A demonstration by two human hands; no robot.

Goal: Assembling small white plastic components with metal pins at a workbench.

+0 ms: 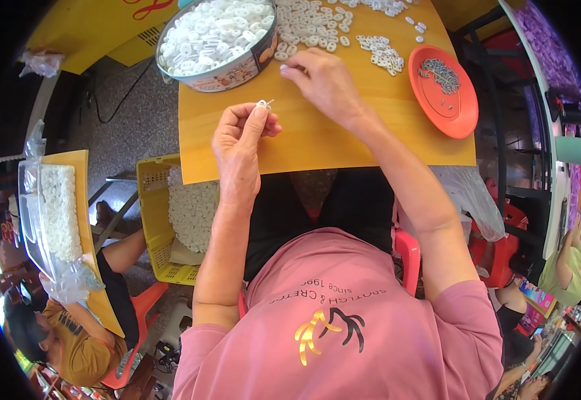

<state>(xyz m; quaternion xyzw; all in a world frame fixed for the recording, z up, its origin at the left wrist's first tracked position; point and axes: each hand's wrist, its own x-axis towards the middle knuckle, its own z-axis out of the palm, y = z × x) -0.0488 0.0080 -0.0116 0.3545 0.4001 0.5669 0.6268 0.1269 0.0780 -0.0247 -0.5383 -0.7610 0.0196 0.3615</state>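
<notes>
My left hand pinches a small white plastic piece between thumb and fingers, just above the table's front area. A thin metal pin or screw sticks out of that piece. Beyond it to the right, my right hand is over the table, its thumb and index tips drawn together beside loose white oval pieces. Whatever lies between those fingertips is too small to make out. A round tin heaped with similar white two-holed pieces stands at the back left. On the right, a red-orange plate holds small metal screws or pins.
A yellow table lies before me. Below its left edge is a yellow crate with white pieces. At far left a person in a brown shirt sits at another table. A clear plastic bag hangs at the right.
</notes>
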